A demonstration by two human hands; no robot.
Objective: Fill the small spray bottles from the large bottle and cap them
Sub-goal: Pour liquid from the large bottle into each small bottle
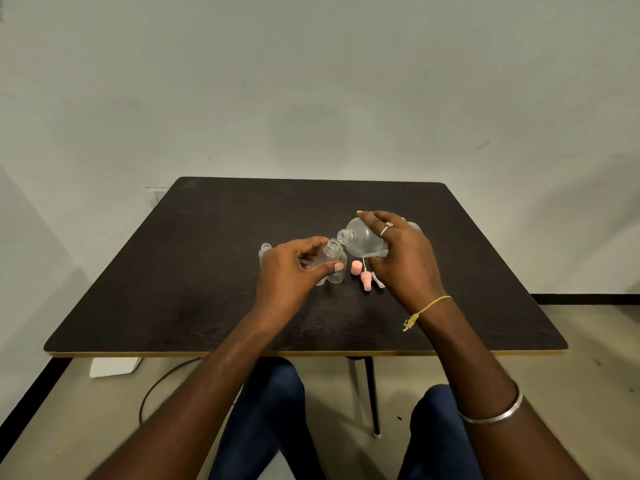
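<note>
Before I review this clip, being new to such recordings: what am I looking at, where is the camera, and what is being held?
There is no machine here. One camera sits on a person's head, looking forward and down at their two bare hands over a dark table. The right hand tips a large clear bottle, its open mouth toward a small open bottle that the left hand steadies. Another small open bottle stands just left of the hands. Pink spray caps lie on the table between the hands, not yet fitted. Whether liquid is flowing I cannot tell.
</note>
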